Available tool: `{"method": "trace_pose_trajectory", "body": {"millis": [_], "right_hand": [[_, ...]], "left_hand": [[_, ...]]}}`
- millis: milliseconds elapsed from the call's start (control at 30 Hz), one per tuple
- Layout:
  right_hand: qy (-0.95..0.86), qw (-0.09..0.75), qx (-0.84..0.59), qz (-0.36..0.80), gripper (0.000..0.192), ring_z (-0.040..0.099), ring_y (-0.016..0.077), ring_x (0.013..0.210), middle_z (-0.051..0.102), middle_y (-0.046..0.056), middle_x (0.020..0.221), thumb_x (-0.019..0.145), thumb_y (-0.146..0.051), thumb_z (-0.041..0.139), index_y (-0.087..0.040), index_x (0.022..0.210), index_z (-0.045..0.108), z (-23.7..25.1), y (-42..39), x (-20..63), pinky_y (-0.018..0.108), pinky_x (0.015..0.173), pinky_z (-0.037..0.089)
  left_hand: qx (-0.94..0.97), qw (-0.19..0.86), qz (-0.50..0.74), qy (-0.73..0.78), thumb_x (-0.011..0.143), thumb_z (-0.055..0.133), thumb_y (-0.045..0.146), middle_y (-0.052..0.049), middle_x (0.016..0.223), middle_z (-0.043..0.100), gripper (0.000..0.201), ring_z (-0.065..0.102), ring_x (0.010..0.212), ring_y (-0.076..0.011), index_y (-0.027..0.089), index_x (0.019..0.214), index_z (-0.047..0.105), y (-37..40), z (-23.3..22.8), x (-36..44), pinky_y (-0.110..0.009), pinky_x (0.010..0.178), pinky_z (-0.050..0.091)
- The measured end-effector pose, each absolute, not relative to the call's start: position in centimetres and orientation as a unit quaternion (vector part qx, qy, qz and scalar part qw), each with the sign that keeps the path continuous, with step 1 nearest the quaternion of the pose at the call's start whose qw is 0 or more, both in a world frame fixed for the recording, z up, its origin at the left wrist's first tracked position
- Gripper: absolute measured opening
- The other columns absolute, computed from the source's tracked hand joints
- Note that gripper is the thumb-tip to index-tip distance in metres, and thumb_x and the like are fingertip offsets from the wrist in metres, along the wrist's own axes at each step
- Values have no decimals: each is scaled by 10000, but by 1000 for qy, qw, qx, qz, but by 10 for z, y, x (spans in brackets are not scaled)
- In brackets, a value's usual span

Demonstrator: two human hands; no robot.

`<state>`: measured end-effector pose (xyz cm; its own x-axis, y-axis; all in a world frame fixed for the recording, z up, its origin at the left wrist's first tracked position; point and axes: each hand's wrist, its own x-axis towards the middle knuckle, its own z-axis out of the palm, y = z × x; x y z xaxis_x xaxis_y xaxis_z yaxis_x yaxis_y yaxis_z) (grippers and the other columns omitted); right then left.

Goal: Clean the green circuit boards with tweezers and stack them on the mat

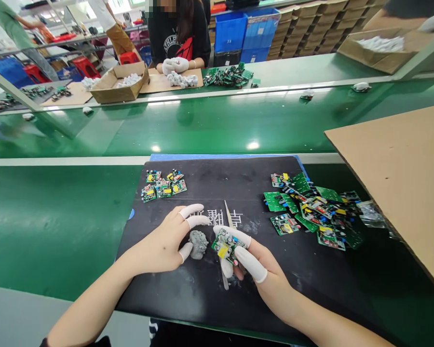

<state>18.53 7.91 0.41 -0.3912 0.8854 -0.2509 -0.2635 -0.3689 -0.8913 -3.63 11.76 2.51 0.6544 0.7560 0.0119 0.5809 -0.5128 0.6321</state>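
My right hand (pixel 255 265), with white finger cots on, grips a small circuit board (pixel 224 245) by its edge between thumb and fingers. The board's component side, with a yellow part, faces up. To its left, my left hand (pixel 179 236) is open, its cot-covered fingers apart and curved beside a lump of grey putty (pixel 198 244). The thumb tip is at the lump's edge; I cannot tell whether it touches. A slim, pointed tool (pixel 229 214) lies on the black mat (pixel 206 299), its middle hidden behind the board and my right hand.
Several boards (pixel 163 188) lie grouped at the mat's left; a larger heap (pixel 318 207) is at the right, near a cardboard sheet (pixel 394 164). Beyond runs a green conveyor (pixel 202 125) carrying a few small pieces. Across it, a co-worker's gloved hands (pixel 175 65) are beside a carton (pixel 121 86).
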Motion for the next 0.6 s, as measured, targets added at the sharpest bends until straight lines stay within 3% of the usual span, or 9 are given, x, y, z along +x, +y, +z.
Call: {"method": "trace_pose_trajectory", "body": {"millis": [133, 367, 600], "right_hand": [[-435, 371, -367, 734, 493, 386, 93, 499, 518, -21, 649, 840, -590, 601, -163, 1078, 663, 3, 79, 187, 250, 496, 338], [-450, 339, -329, 758, 390, 418, 88, 535, 526, -21, 656, 880, -529, 595, -152, 946, 670, 13, 77, 186, 247, 528, 345], [-420, 318, -351, 774, 433, 393, 67, 522, 502, -40, 628, 836, -576, 634, -148, 777, 608, 14, 77, 182, 221, 506, 326]], "left_hand": [[835, 374, 238, 326, 772, 532, 21, -127, 1452, 410, 595, 413, 1322, -265, 234, 1320, 442, 112, 31, -33, -466, 1083, 420], [858, 258, 358, 263, 846, 551, 66, -106, 1251, 556, 310, 494, 1150, -230, 230, 1106, 588, 108, 17, -18, -415, 975, 475], [860, 237, 373, 254, 901, 528, 143, -116, 1126, 623, 142, 530, 1087, -220, 194, 1022, 583, 107, 12, -13, -388, 919, 507]]}}
